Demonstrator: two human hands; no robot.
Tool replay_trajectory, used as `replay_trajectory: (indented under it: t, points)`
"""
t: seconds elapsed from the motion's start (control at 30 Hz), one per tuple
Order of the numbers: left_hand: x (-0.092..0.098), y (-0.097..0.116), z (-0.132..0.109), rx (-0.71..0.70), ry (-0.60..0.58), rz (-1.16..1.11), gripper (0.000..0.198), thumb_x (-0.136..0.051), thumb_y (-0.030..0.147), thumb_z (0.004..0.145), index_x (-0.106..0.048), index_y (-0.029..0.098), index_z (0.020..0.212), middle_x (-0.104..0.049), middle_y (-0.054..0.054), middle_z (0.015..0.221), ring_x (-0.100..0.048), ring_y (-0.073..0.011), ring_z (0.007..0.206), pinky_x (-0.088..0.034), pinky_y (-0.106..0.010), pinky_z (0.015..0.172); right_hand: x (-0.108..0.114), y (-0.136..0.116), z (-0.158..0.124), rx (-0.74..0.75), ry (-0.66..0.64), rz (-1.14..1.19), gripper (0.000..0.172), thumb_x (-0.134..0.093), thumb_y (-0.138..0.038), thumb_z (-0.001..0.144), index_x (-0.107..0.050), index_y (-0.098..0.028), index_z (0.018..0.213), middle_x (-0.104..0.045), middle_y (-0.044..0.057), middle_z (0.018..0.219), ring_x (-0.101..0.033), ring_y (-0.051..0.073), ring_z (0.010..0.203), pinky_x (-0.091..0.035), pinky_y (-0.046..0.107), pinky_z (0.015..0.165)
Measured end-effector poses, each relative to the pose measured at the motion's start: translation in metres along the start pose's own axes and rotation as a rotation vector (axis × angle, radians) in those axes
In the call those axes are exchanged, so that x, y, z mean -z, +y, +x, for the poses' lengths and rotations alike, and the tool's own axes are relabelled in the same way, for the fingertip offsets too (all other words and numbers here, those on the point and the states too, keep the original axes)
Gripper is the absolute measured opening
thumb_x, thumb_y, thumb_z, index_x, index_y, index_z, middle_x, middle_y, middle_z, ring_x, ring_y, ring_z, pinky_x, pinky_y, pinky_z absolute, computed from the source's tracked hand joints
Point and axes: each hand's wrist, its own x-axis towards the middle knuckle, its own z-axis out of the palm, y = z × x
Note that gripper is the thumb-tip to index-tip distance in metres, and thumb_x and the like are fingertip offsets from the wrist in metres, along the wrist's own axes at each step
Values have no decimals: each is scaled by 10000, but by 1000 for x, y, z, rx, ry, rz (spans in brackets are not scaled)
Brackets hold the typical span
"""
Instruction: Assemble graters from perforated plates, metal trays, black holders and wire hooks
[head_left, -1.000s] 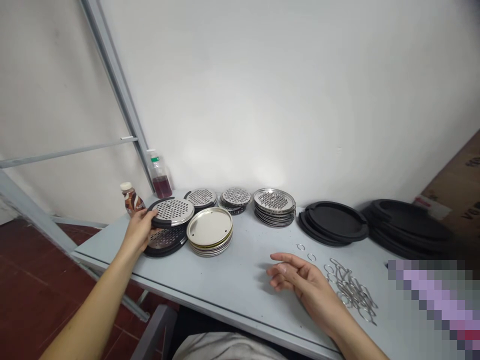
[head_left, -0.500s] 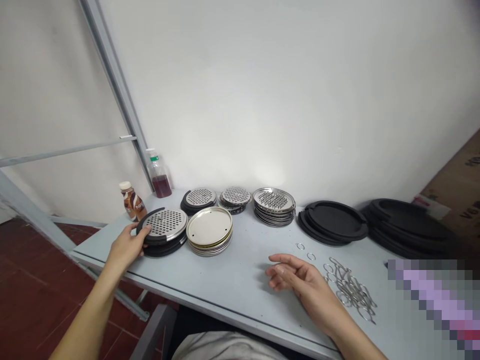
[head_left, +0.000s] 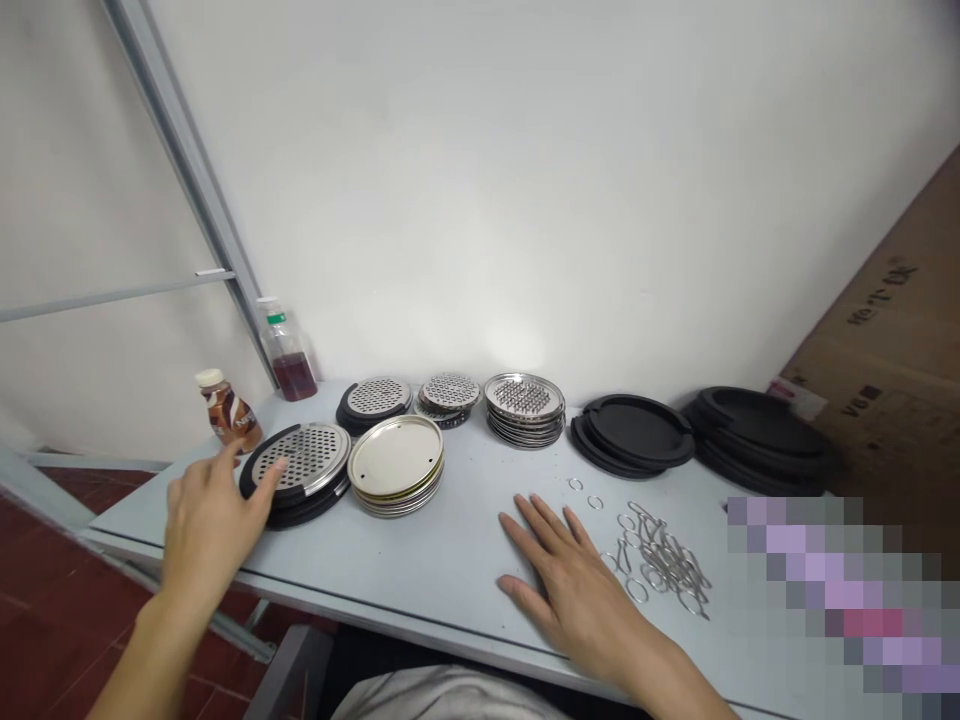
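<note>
My left hand (head_left: pixel 217 510) is open beside a stack of round perforated metal grater discs in black rims (head_left: pixel 304 460), thumb and fingers apart over its near left edge; whether it touches the stack I cannot tell. Just right of that stack stands a pile of round metal plates (head_left: pixel 397 457), the top one cream-coloured with small holes. My right hand (head_left: pixel 566 575) is palm down over the grey table (head_left: pixel 442 570), fingers spread, holding nothing. Beside it lies a heap of metal rings and wire loops (head_left: pixel 667 560), with two loose rings (head_left: pixel 585 493) behind.
Behind are another black-rimmed grater stack (head_left: pixel 379 397), loose grater discs (head_left: pixel 450 392) and a tall grater pile (head_left: pixel 525 410). Black round bases (head_left: pixel 634 432) and larger black rims (head_left: pixel 761 435) stand right, near a cardboard box (head_left: pixel 885 400). Two bottles, brown (head_left: pixel 227 410) and clear (head_left: pixel 289 355), stand left.
My left hand has loosened from the rim of the grater stack and opened. My right hand has turned palm down and spread its fingers. The view has shifted to the right.
</note>
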Motion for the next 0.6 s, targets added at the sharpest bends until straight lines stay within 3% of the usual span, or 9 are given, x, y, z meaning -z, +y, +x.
replay_trajectory:
  t: [0.1, 0.27, 0.4, 0.6]
  points:
    - [-8, 31, -11, -254, 45, -162, 512, -577, 539, 866, -603, 197, 1247, -625, -164, 1191, -530, -383, 1175, -332, -529, 1078, 1, 0, -1, 7, -26, -1, 667, -406, -620, 947, -283, -315, 1527, -149, 48, 1620, -90, 322, 1497, -56, 596, 1198]
    - [-25, 68, -34, -549, -157, -456, 290, -678, 362, 853, -685, 259, 1124, -671, -89, 1192, -586, -309, 1161, -289, -519, 1151, 4, 0, 0, -7, -49, 38, 696, -425, -644, 929, -268, -327, 1528, -131, 33, 1621, -67, 328, 1498, -25, 583, 1201]
    - [-32, 74, -43, -608, -214, -512, 251, -653, 256, 867, -713, 280, 1109, -711, -62, 1147, -639, -270, 1103, -271, -538, 1167, 7, 0, 1, -13, -68, 69, 709, -430, -655, 922, -276, -321, 1527, -126, 34, 1622, -56, 331, 1499, -12, 577, 1200]
    - [-33, 75, -32, -641, -228, -502, 154, -605, 283, 896, -742, 271, 965, -766, -39, 979, -696, -242, 925, -241, -553, 1181, 10, -1, 1, -12, -68, 107, 738, -468, -663, 901, -282, -318, 1527, -143, 43, 1625, -41, 341, 1500, 48, 591, 1186]
